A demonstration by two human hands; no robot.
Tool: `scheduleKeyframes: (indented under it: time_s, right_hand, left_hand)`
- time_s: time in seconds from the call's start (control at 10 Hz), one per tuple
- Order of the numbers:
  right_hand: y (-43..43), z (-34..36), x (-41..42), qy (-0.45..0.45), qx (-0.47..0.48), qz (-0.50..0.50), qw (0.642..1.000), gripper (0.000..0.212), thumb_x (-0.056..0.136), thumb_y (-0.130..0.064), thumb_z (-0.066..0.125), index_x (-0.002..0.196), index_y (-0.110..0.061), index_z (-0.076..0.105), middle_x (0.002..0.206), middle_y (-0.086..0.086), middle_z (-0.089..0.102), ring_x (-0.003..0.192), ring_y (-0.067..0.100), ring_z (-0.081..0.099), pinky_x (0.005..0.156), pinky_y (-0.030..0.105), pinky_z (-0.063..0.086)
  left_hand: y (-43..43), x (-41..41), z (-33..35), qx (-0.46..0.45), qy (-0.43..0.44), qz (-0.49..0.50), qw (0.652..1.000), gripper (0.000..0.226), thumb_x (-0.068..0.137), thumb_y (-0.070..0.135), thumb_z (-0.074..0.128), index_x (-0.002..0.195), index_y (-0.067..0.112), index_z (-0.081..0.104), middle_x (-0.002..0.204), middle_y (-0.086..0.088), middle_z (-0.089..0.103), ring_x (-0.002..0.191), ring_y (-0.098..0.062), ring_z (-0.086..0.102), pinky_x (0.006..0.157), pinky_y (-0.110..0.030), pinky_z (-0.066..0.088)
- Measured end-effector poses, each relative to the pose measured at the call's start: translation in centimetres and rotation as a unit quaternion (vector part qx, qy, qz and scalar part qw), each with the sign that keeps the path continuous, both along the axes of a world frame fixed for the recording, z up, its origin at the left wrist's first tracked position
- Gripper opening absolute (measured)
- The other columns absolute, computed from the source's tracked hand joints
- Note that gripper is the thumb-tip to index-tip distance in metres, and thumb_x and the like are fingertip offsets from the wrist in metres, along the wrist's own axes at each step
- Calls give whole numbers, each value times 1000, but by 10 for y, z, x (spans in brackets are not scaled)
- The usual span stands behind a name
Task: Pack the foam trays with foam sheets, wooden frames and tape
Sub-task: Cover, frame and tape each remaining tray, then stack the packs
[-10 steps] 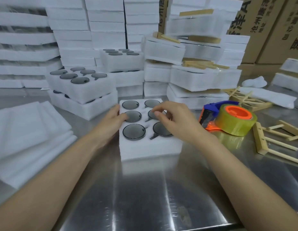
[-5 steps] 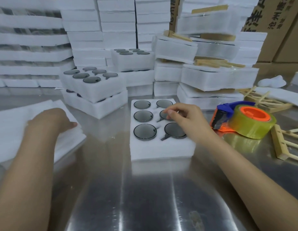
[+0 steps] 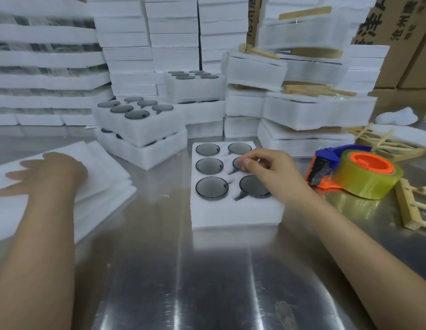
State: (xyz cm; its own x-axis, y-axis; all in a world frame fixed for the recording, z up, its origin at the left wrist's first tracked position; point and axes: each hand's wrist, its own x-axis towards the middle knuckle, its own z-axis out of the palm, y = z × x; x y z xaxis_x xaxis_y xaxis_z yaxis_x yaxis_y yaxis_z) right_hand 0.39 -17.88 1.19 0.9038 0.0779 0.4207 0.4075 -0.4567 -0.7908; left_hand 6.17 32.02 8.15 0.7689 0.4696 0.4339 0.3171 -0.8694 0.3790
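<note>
Two bare forearms reach in from the lower corners of the frame, ending in a motion-blurred left hand (image 3: 52,167) and a right hand (image 3: 271,172) with short fingernails.

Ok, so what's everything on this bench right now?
White foam tray: one, white, table centre.
Round dark glass discs: six, grey, in its pockets.
White foam sheets: one stack, white, left.
Tape dispenser with yellowish roll: one, blue-orange, right of tray.
Wooden frames: several, pale wood, far right.
Stacked foam trays: many, white, behind.
Cardboard boxes: some, brown, top right.
Metal table: one, silver, underneath.
Left hand: flat on foam sheets.
Right hand: fingertips at middle-right disc.
</note>
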Motion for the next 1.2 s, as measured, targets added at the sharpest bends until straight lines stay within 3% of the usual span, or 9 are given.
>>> scheduleKeyframes:
  time_s: [0.3, 0.4, 0.5, 0.6, 0.8, 0.9, 1.0, 1.1, 1.2]
  right_hand:
    - [-2, -1, 4, 16, 24, 4, 1000, 18, 93, -12, 58, 85, -20, 73, 72, -9, 69, 72, 26, 61, 66, 28, 45]
    - [-5, 0, 8, 41, 132, -2, 990, 21, 96, -11, 52, 87, -16, 70, 69, -5, 66, 48, 6, 49, 53, 16, 39]
    - [-12, 6, 14, 115, 326, -3, 938, 26, 102, -24, 42, 105, -11, 64, 75, 2, 68, 46, 11, 52, 48, 19, 38]
    - [-20, 6, 18, 172, 445, 20, 879, 33, 100, -45, 41, 116, -20, 56, 90, 2, 69, 72, 14, 67, 63, 25, 52]
    - [-26, 1, 19, 152, 266, -75, 949, 10, 88, -11, 58, 79, -17, 56, 75, -2, 56, 68, 12, 51, 51, 20, 41]
    - [-26, 7, 13, 84, 176, -137, 971, 18, 86, -16, 59, 72, -17, 48, 69, -3, 50, 58, 9, 48, 46, 18, 41]
    - [-22, 12, 4, 58, 95, -140, 984, 15, 86, -18, 56, 75, -15, 46, 65, -2, 50, 41, 0, 47, 48, 26, 40]
    - [-26, 20, -1, 118, 37, -81, 989, 14, 86, -19, 55, 74, -15, 48, 54, 0, 52, 40, 8, 48, 50, 29, 38]
    - [-34, 23, -2, 111, 99, -17, 989, 9, 89, -20, 63, 94, -25, 59, 70, -5, 66, 55, 2, 60, 52, 19, 45]
  left_hand:
    - [-112, -44, -20, -82, -58, 22, 995, 25, 86, -9, 44, 110, -8, 51, 110, -38, 55, 103, -54, 53, 84, -54, 44]
    - [-197, -49, -15, -30, -222, -94, 970, 40, 87, -2, 38, 121, 12, 53, 115, -15, 63, 102, -37, 57, 83, -43, 45]
    - [-263, -58, -20, -120, -175, -396, 894, 30, 85, 31, 59, 112, 22, 70, 108, 17, 66, 97, -1, 60, 97, -19, 39]
    - [-305, -77, -46, -39, -57, -575, 815, 29, 88, 16, 53, 109, 8, 72, 111, 5, 68, 105, -8, 60, 102, -17, 38]
    - [-296, -63, -63, -132, -68, -519, 842, 29, 82, -9, 48, 90, 4, 73, 107, -2, 71, 110, -14, 63, 100, -25, 44]
    - [-295, -52, -71, -108, -102, -370, 917, 31, 96, 13, 52, 125, 5, 58, 132, -8, 52, 126, -23, 45, 106, -24, 29]
    - [-295, -47, -72, -296, 42, -340, 892, 51, 95, 41, 49, 135, 10, 47, 144, -6, 42, 136, -25, 37, 115, -36, 26]
    - [-299, -47, -79, -444, 61, -369, 815, 36, 86, 35, 60, 118, 21, 55, 131, 1, 55, 128, -23, 49, 110, -40, 36]
    - [-301, -45, -77, -523, -22, -398, 753, 62, 94, 11, 59, 147, 19, 30, 151, 0, 38, 136, -14, 41, 114, -38, 33]
